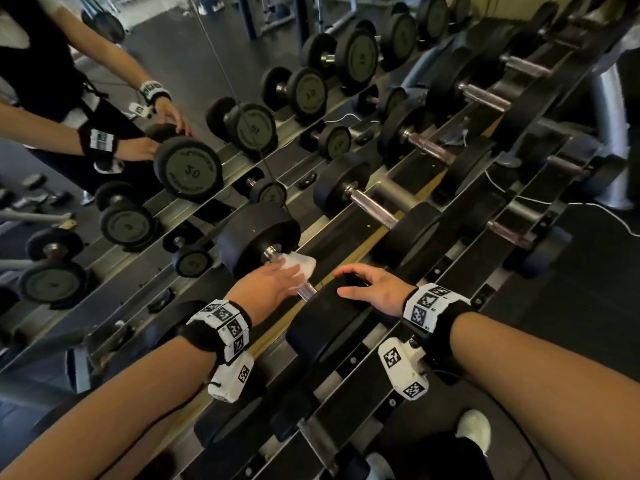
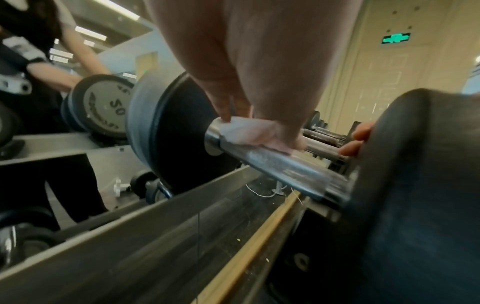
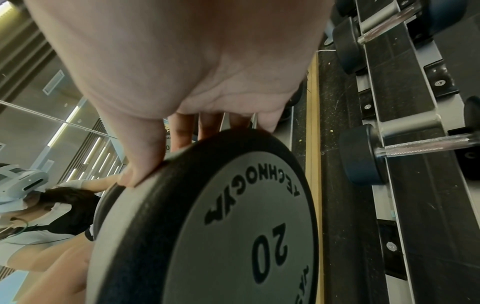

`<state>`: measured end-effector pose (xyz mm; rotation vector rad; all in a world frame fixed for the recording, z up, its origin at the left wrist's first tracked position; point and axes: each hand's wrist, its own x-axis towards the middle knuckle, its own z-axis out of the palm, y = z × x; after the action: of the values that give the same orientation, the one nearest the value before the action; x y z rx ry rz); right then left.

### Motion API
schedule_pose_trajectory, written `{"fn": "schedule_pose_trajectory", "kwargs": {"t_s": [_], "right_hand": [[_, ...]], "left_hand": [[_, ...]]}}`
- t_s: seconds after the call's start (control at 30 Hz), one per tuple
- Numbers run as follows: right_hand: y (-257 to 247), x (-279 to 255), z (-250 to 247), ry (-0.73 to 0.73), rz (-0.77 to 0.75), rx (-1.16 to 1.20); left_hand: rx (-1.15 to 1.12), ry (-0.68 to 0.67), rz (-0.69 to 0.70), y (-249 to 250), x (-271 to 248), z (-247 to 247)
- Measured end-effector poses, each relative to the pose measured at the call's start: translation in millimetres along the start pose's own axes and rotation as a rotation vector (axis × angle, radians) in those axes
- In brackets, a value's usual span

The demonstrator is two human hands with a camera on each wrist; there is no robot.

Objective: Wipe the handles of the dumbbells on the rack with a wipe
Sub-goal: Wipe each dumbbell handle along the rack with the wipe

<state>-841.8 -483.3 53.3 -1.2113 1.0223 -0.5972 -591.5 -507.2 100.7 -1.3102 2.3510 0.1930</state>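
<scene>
Head view: one dumbbell (image 1: pixel 277 271) on the rack (image 1: pixel 460 271), long axis running from the far-left head near the mirror down to the near-right head. Chrome handle (image 1: pixel 306 291), black round heads. One white wipe (image 1: pixel 298 266), crumpled, pressed onto the handle under the left hand (image 1: pixel 273 282), fingers lying over the cloth; wrapped round or not, cannot tell here. Right hand (image 1: pixel 374 287) spread flat on top of the near head, fingers slightly apart. Several more dumbbells along the same rack to the right, too many overlapping to count surely.

Left wrist view: handle (image 2: pixel 275 164) slanting from upper left to lower right, knurled and shiny. Wipe (image 2: pixel 249 131) bunched on its upper side, held down by curled fingers (image 2: pixel 223 102) of the left hand (image 2: pixel 259 61). Two fingertips of the other hand over the edge of the near head.

Right wrist view: right hand (image 3: pixel 182 72) splayed on the rim of the dumbbell head (image 3: pixel 221 236), grey face marked 20, thumb and fingers pressing on the black edge.
</scene>
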Motion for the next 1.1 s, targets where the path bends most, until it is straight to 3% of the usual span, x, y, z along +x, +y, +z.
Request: {"fn": "schedule_pose_trajectory", "kwargs": {"t_s": [0.1, 0.17, 0.23, 0.3, 0.47, 0.53, 0.6, 0.7, 0.77, 0.93, 1.03, 1.1], "right_hand": [[-1, -1, -1, -0.016, 0.013, 0.005], [-1, -1, 0, -0.01, 0.015, -0.003], [-2, -2, 0, 0.001, 0.013, -0.018], [-3, -2, 0, -0.002, 0.014, -0.033], [-7, -5, -2, -0.022, 0.046, -0.035], [-9, -6, -1, -0.021, 0.043, -0.034], [-10, -7, 0, -0.015, 0.034, -0.048], [-11, -9, 0, -0.012, 0.028, -0.073], [-11, -9, 1, -0.014, 0.037, -0.039], [-5, -13, 5, 0.024, 0.045, -0.038], [0, -14, 9, 0.026, 0.042, -0.091], [2, -15, 11, 0.025, 0.038, -0.093]], "left_hand": [[0.144, -0.126, -0.087, 1, 5, -13], [0.122, -0.063, -0.012, 11, 0, -3], [-0.084, 0.051, 0.041, 19, -12, 8], [-0.149, 0.047, 0.098, 13, -15, 11], [-0.217, 0.115, -0.064, -18, -2, 4], [-0.237, 0.152, -0.018, -8, -4, 5], [-0.205, 0.117, 0.055, 7, -8, 10], [-0.087, -0.104, 0.095, 18, -7, 1], [-0.064, -0.162, 0.092, 12, -2, -16], [0.103, -0.106, 0.075, -4, -1, -23], [-0.043, -0.069, 0.079, 4, -6, -11], [0.01, -0.109, 0.137, 8, -7, -11]]}}
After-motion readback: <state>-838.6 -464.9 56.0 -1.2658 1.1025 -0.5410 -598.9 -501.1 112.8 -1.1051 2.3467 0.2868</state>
